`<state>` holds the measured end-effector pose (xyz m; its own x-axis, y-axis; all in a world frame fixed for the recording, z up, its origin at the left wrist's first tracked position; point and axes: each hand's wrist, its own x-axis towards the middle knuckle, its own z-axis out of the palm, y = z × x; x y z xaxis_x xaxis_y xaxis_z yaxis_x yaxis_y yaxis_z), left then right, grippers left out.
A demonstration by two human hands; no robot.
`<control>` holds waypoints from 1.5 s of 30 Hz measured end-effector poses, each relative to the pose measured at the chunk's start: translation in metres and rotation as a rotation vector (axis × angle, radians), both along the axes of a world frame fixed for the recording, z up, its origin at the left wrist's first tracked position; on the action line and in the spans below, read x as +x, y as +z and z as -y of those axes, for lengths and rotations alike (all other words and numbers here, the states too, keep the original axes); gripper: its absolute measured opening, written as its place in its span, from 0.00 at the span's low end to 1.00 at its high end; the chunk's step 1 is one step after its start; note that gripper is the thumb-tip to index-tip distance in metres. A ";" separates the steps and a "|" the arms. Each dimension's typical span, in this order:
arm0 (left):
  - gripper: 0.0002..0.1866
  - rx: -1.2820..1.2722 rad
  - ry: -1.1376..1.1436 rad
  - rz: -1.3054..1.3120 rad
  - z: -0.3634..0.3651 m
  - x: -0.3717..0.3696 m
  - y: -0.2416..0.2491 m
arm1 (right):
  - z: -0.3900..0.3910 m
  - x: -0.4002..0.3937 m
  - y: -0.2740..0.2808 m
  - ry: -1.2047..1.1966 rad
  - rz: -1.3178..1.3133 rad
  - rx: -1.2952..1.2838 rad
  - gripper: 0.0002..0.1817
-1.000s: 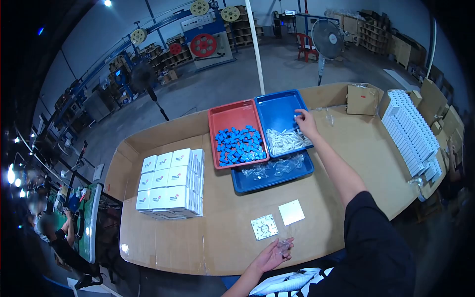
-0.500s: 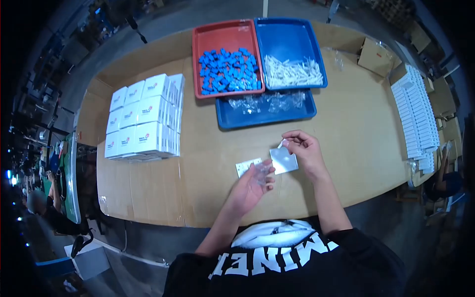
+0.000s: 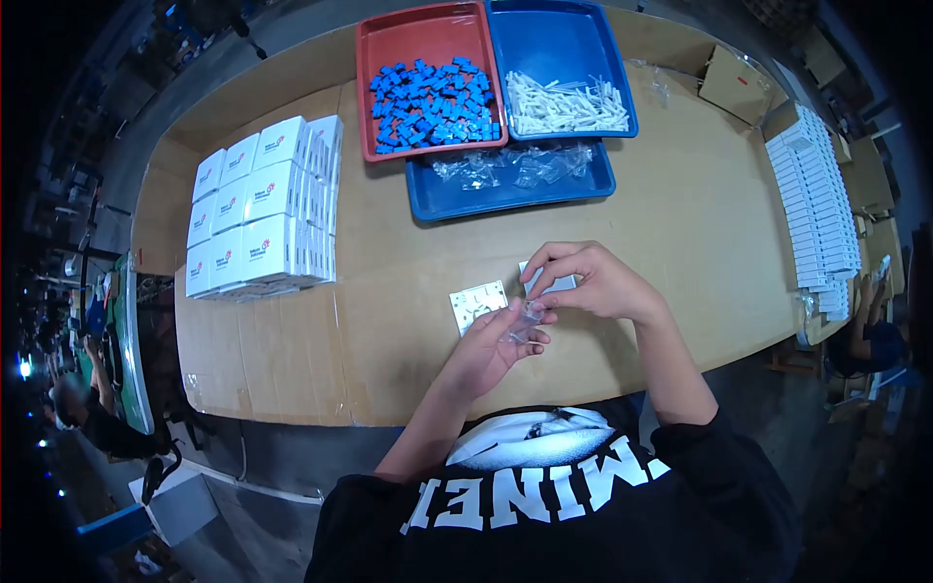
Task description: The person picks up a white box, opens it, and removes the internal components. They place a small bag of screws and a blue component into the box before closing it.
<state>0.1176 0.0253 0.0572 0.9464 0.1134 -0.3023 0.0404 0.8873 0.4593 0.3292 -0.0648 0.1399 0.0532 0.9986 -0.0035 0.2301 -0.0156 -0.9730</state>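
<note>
My left hand (image 3: 486,352) is closed around a small clear plastic bag (image 3: 525,326), holding it above the front part of the table. The fingers of my right hand (image 3: 601,282) are pinched together at the bag's upper end; what lies between the fingertips is hidden. Under and beside my left fingertips lies a flat white card with dark printed marks (image 3: 476,303). Another flat white square piece (image 3: 554,280) lies behind my right fingers, partly covered by them.
Blue small parts (image 3: 432,105) fill part of a red tray (image 3: 428,29). Thin white pieces (image 3: 569,105) lie in a blue tray (image 3: 549,39). A lower blue tray (image 3: 505,196) holds clear bags. White boxes (image 3: 262,209) stand left, stacked white items (image 3: 814,214) right. Other people work at both sides.
My right hand has moved left and down, bringing its fingertips to the bag in my left hand. The small white stick it held is now out of sight. The camera view has shifted slightly.
</note>
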 end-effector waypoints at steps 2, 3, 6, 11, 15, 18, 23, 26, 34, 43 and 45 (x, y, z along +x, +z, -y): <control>0.23 -0.027 0.001 -0.007 0.001 -0.002 -0.006 | -0.007 -0.001 0.005 0.068 0.062 -0.016 0.05; 0.23 -0.024 0.009 -0.008 0.002 -0.002 -0.004 | -0.010 0.001 0.006 0.076 0.061 -0.013 0.05; 0.23 -0.042 0.052 -0.004 0.002 -0.005 -0.002 | -0.013 0.005 0.010 0.038 0.051 -0.006 0.05; 0.25 -0.051 0.046 -0.005 0.002 -0.005 -0.005 | -0.015 0.004 0.008 0.081 0.053 -0.048 0.05; 0.25 -0.032 0.016 -0.015 0.002 -0.003 -0.005 | -0.015 0.004 0.001 0.116 0.077 -0.011 0.06; 0.24 -0.027 0.006 -0.005 0.003 -0.003 -0.009 | -0.016 0.007 -0.004 0.198 0.112 -0.029 0.06; 0.23 0.047 0.012 -0.094 0.005 -0.003 -0.009 | -0.020 0.004 -0.008 0.310 0.086 -0.160 0.07; 0.22 0.032 -0.053 -0.087 0.004 -0.004 0.001 | -0.019 0.002 -0.011 0.342 0.119 -0.180 0.08; 0.23 0.033 -0.043 -0.034 0.004 -0.010 -0.023 | -0.007 0.000 -0.013 0.373 0.038 -0.186 0.09; 0.19 0.034 0.004 -0.074 0.008 0.000 -0.020 | -0.002 -0.016 -0.027 0.328 0.053 -0.276 0.26; 0.19 0.046 0.004 -0.070 0.007 0.001 -0.020 | -0.003 -0.015 -0.026 0.325 0.028 -0.279 0.27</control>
